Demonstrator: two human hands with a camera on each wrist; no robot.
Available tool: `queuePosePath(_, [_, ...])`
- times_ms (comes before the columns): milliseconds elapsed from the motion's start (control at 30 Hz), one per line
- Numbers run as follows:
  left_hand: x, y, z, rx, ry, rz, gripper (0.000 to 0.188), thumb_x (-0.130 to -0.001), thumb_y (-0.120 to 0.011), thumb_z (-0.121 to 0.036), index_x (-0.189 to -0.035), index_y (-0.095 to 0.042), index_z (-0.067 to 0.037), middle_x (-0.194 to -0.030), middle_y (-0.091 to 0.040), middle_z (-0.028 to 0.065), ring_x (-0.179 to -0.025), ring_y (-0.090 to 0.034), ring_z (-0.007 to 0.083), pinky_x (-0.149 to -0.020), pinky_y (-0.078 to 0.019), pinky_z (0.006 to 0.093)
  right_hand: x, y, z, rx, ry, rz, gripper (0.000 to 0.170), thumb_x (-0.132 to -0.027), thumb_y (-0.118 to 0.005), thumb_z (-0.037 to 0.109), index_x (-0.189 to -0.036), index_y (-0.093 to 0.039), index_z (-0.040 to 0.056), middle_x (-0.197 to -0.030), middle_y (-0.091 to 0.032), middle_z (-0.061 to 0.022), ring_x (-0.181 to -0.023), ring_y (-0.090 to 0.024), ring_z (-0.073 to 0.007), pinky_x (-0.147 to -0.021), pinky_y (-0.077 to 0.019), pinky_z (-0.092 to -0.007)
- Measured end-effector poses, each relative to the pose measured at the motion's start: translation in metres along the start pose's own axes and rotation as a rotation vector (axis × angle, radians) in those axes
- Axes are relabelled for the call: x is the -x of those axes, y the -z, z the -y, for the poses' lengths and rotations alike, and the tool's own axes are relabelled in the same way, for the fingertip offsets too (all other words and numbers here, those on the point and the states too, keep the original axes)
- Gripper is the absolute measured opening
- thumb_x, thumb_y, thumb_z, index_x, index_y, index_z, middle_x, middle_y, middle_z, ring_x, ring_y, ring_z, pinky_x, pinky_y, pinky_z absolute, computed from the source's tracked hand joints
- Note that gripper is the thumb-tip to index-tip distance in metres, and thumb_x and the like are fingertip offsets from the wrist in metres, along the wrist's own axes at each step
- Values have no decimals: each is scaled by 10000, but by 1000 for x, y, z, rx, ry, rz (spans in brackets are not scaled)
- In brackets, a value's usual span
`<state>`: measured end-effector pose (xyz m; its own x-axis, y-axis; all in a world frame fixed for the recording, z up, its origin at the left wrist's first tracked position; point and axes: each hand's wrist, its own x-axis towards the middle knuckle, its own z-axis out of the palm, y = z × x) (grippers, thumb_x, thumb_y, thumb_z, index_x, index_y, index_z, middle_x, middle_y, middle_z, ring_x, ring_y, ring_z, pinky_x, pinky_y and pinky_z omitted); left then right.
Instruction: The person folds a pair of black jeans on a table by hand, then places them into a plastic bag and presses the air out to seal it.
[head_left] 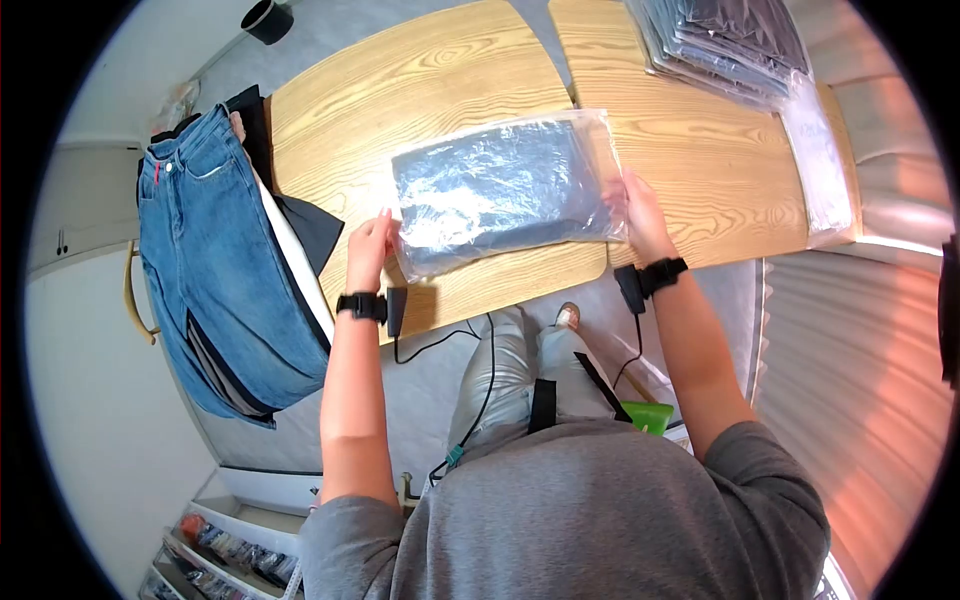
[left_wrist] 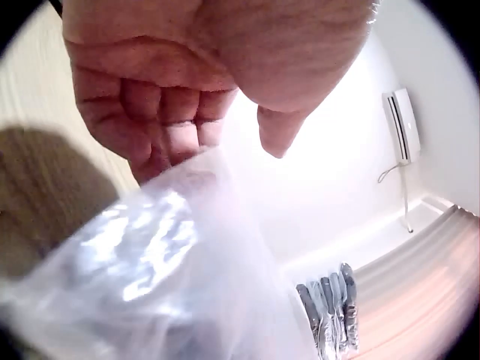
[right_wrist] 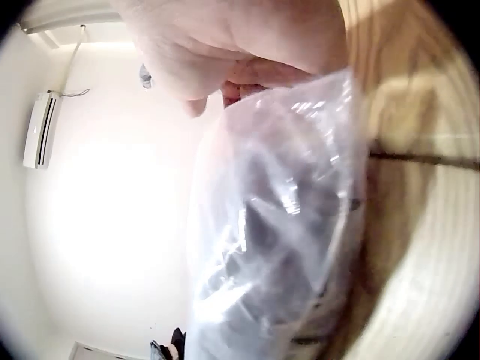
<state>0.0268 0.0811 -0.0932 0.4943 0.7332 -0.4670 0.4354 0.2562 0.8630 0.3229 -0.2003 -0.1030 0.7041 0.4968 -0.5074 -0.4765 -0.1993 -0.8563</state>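
A clear plastic bag (head_left: 490, 190) with a folded dark blue garment inside lies across the front of the wooden table, slightly tilted in the head view. At its left edge, my left hand (head_left: 370, 245) grips the plastic; in the left wrist view the fingers (left_wrist: 176, 124) curl at the bag's edge. My right hand (head_left: 643, 215) holds the opposite end near the corner. Seen from the right wrist, its fingers (right_wrist: 259, 79) go behind the loose film, partly hidden by the palm. Light glares off the crinkled plastic.
Blue jeans (head_left: 190, 190) and other clothes hang over the table's left side. A stack of bagged garments (head_left: 725, 50) stands at the far right, beside a flat pile of clear bags (head_left: 815, 160). A gap (head_left: 548, 45) separates two tabletops. Cables run from both wrist cameras.
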Motion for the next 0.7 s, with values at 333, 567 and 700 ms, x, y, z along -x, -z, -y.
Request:
queuePosePath(333, [51,-27,47,108,-183,-102,268,-989,-493,-245,-789,-542,-75,-679,-465,-48,-633,-399,50,-591,-340,215,49,-11,-41,218,274,-354,247,-975,-490,194,-852,-592,6,-754,-592,-22,-670,-499,-85,-634,-415,-248])
queuePosePath(567, [49,-36,39,102,-174,-214,328,-1007,-436,-228,-714,-455,-82,-623,-412,-38,-551,-361,56,-504,-318,227,40,-22,-43,473,555,-601,230,-965,-491,191,-847,-554,3,-648,-528,-83,-608,-489,-139,-573,-410,-318])
queuePosePath(700, [53,-31,59,77,-30,-120,331,-998,-450,-248,-709,-465,-89,-605,-429,-30,-516,-394,57,-478,-338,224,53,-10,-53,542,330,-555,225,-958,-502,196,-864,-552,-2,-671,-525,-105,-613,-488,-169,-601,-423,-322])
